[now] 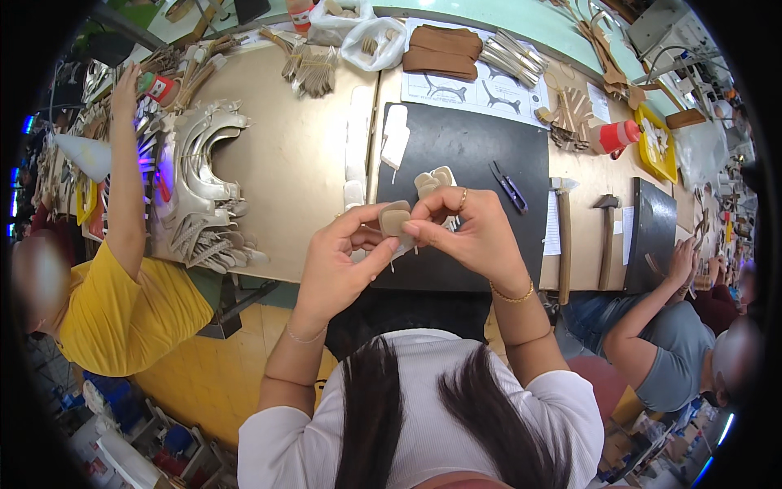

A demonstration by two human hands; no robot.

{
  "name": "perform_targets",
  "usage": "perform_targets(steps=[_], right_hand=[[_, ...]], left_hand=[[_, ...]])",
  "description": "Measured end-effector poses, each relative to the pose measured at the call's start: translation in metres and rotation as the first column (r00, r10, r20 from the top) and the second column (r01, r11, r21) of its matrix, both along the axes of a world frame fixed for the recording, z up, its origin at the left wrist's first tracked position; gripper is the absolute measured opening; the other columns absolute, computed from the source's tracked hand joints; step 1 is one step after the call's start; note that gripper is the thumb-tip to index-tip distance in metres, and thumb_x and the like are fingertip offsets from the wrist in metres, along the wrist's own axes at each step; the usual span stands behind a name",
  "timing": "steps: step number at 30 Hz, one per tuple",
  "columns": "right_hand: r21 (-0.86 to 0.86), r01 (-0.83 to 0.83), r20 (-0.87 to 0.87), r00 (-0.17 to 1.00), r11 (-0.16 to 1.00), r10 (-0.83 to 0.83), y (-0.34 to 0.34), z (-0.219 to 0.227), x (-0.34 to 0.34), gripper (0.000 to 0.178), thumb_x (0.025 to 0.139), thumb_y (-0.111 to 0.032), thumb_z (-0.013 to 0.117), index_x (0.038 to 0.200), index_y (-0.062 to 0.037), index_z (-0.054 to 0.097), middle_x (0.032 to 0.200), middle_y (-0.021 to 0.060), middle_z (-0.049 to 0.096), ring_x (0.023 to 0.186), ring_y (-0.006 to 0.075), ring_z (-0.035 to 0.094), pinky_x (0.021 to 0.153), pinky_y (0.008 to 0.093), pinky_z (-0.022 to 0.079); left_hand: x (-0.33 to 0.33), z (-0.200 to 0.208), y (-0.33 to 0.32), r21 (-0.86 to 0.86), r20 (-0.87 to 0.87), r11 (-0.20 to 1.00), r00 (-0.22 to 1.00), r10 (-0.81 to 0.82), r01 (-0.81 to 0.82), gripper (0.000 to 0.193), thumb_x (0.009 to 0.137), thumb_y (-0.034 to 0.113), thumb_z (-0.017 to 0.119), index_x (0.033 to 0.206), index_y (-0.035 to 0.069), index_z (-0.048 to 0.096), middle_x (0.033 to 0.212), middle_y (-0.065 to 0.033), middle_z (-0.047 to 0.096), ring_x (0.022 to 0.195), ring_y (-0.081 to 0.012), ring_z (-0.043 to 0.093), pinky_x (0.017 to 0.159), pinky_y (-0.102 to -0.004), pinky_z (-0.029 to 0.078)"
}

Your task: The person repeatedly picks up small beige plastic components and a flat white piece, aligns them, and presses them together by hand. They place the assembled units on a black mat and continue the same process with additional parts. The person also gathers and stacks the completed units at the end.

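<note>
Above the near part of a black mat (481, 147), my left hand (346, 253) pinches a small beige rounded piece (394, 220), perhaps of leather, between thumb and fingers. My right hand (475, 232) is closed, with thumb and forefinger meeting at the right edge of that same piece. Several similar pale rounded pieces (433, 181) show just beyond my right fingers; whether that hand holds them or they lie on the mat, I cannot tell. Whitish strips (394, 134) lie at the mat's far left. Thread snips (509, 187) rest to the right of my right hand.
Two hammers (564, 236) (608, 240) lie right of the mat. Brown folded material (442, 50), metallic strips (513, 57) and a red-capped bottle (615, 136) stand farther back. Silvery cut pieces (199, 163) pile up at left. Co-workers sit on both sides, one in yellow (130, 306).
</note>
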State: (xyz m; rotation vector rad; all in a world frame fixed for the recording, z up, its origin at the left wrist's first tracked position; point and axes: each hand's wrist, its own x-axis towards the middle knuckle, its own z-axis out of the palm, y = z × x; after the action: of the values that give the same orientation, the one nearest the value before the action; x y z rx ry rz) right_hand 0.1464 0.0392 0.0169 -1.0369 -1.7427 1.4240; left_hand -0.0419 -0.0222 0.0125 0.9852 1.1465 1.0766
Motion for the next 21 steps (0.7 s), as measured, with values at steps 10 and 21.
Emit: perform_targets(steps=[10, 21], right_hand=[[-0.097, -0.043, -0.05, 0.998, 0.994, 0.038, 0.002, 0.009, -0.003, 0.015, 0.083, -0.013, 0.075, 0.081, 0.0011, 0.069, 0.068, 0.0039, 0.068, 0.061, 0.0074, 0.064, 0.057, 0.0209, 0.05], [-0.122, -0.078, -0.065, 0.995, 0.989, 0.071, 0.0, 0.01, -0.007, 0.015, 0.082, -0.011, 0.075, 0.08, 0.0006, 0.067, 0.068, 0.0027, 0.067, 0.062, 0.0068, 0.063, 0.059, 0.0206, 0.049]], left_hand=[[-0.003, 0.009, -0.003, 0.058, -0.049, 0.998, 0.999, 0.017, -0.014, 0.032, 0.085, 0.0, 0.069, 0.116, -0.003, 0.063, 0.1, -0.0079, 0.067, 0.089, -0.0141, 0.065, 0.08, -0.0273, 0.052], [-0.008, 0.014, -0.005, 0.108, -0.132, 0.993, 0.989, 0.059, -0.045, 0.019, 0.087, 0.005, 0.069, 0.105, -0.003, 0.068, 0.093, -0.0082, 0.067, 0.088, -0.0135, 0.065, 0.079, -0.0266, 0.051]])
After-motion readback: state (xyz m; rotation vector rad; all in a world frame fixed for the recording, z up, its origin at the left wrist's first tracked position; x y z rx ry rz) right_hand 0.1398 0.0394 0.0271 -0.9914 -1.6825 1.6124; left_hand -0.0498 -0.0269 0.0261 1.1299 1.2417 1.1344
